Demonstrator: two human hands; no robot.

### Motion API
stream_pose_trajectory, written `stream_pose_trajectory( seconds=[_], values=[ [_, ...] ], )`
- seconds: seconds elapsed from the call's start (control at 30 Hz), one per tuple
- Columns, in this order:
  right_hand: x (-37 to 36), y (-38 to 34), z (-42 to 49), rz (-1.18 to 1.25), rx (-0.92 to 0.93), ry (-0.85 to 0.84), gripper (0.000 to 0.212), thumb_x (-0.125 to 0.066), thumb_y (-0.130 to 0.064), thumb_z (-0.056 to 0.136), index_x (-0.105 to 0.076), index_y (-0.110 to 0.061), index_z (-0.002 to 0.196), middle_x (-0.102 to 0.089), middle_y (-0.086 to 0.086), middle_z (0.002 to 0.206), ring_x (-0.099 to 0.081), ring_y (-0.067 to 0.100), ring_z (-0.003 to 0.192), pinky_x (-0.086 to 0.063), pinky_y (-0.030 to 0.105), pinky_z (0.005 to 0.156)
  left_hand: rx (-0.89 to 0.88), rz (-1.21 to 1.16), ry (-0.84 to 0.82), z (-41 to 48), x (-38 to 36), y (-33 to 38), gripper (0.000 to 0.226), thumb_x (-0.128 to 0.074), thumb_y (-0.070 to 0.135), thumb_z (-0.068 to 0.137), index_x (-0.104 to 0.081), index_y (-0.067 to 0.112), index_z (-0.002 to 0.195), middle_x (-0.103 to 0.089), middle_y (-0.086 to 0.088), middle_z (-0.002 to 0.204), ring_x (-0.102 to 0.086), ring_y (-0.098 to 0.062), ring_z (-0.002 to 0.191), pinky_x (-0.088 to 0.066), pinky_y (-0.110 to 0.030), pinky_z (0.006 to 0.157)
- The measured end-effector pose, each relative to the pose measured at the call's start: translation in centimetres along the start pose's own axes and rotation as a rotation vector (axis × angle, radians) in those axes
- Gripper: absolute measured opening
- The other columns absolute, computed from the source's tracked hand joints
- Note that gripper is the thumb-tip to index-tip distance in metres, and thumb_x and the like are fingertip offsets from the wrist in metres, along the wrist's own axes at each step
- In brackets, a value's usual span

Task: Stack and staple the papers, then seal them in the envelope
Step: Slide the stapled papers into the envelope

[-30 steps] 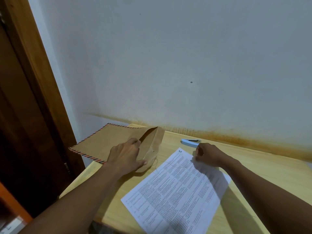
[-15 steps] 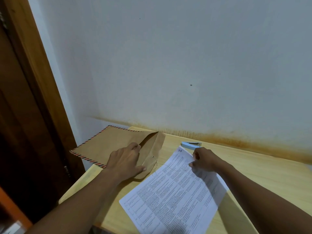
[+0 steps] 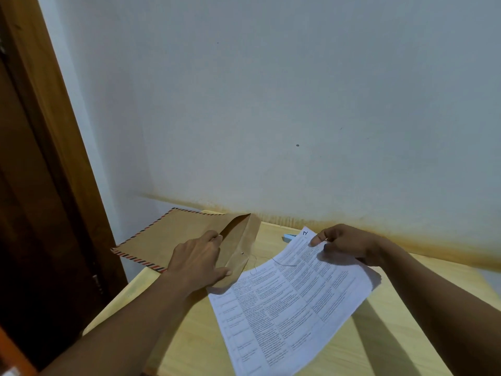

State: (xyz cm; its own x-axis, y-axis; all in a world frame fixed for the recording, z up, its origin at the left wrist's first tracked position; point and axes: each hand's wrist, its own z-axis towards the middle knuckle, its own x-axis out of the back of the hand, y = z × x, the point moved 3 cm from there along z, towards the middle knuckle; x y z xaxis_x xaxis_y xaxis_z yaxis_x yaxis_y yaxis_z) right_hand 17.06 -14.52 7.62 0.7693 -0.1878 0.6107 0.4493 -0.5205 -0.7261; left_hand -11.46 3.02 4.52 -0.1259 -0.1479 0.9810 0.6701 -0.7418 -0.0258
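Observation:
A brown envelope (image 3: 173,237) with a red-and-black striped border lies at the table's left end, partly overhanging the edge. My left hand (image 3: 198,263) grips the rim of its mouth and holds it agape, the flap (image 3: 245,245) folded out to the right. A stack of printed papers (image 3: 292,299) is lifted off the table at its far corner, where my right hand (image 3: 344,244) pinches it. A light blue stapler (image 3: 289,237) lies behind the papers near the wall, mostly hidden.
The light wooden table (image 3: 385,346) meets a white wall (image 3: 298,104) stained along its base. A dark wooden door frame (image 3: 54,158) stands at the left, beyond the table's edge. An orange object (image 3: 13,356) shows at the bottom left corner.
My right hand has taken hold of the papers' far corner and raised it off the table, covering most of the stapler. My left hand stays on the envelope's mouth.

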Motion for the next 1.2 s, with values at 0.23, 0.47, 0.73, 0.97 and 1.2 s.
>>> stream_pose_trajectory(
  seconds=[0.23, 0.47, 0.73, 0.97, 1.2],
  values=[
    [2.5, -1.2, -1.5, -0.249, 0.1, 0.096, 0.038, -0.064, -0.007, 0.084, -0.072, -0.035, 0.109, -0.067, -0.004, 0.107, -0.068, 0.011, 0.085, -0.052, 0.022, 0.076, 0.018, 0.009, -0.009, -0.1, 0.0, 0.2, 0.086, -0.064, 0.072, 0.08, -0.042, 0.022, 0.147, -0.035, 0.01, 0.158, -0.061, -0.024, 0.121, -0.051, -0.04, 0.094],
    [8.4, -6.8, -4.2, -0.515, 0.254, 0.245, 0.053, -0.052, 0.003, 0.074, -0.079, -0.041, 0.086, -0.073, 0.007, 0.105, -0.069, 0.027, 0.091, -0.055, 0.041, 0.088, 0.016, 0.004, -0.01, 0.5, 0.5, 0.6, 0.087, -0.066, 0.075, 0.076, -0.048, 0.02, 0.141, -0.038, 0.008, 0.155, -0.063, -0.025, 0.117, -0.052, -0.04, 0.091],
    [12.7, -10.4, -7.4, -0.635, 0.325, 0.476, 0.042, -0.056, 0.004, 0.081, -0.076, -0.029, 0.1, -0.059, 0.01, 0.123, -0.058, 0.032, 0.107, -0.049, 0.043, 0.095, 0.026, -0.017, -0.019, 1.1, 0.6, 0.8, 0.089, -0.069, 0.074, 0.074, -0.049, 0.017, 0.14, -0.041, 0.006, 0.152, -0.064, -0.024, 0.113, -0.055, -0.04, 0.089],
    [13.7, -10.3, -9.1, -0.516, 0.364, 0.729, 0.044, -0.05, 0.005, 0.083, -0.076, -0.018, 0.111, -0.059, 0.012, 0.122, -0.056, 0.032, 0.108, -0.044, 0.033, 0.085, 0.032, -0.031, -0.037, 1.3, 0.6, 1.2, 0.092, -0.07, 0.073, 0.074, -0.047, 0.017, 0.142, -0.041, 0.004, 0.154, -0.063, -0.024, 0.114, -0.055, -0.039, 0.089],
    [13.8, -8.9, -9.2, -0.103, 0.218, 0.611, 0.033, -0.053, 0.006, 0.088, -0.077, -0.016, 0.096, -0.061, 0.009, 0.077, -0.047, 0.004, 0.04, -0.04, 0.008, 0.04, 0.033, -0.038, -0.022, 1.2, 0.9, 1.7, 0.088, -0.07, 0.072, 0.074, -0.049, 0.018, 0.139, -0.041, 0.005, 0.152, -0.063, -0.023, 0.111, -0.053, -0.038, 0.087]
  ],
)
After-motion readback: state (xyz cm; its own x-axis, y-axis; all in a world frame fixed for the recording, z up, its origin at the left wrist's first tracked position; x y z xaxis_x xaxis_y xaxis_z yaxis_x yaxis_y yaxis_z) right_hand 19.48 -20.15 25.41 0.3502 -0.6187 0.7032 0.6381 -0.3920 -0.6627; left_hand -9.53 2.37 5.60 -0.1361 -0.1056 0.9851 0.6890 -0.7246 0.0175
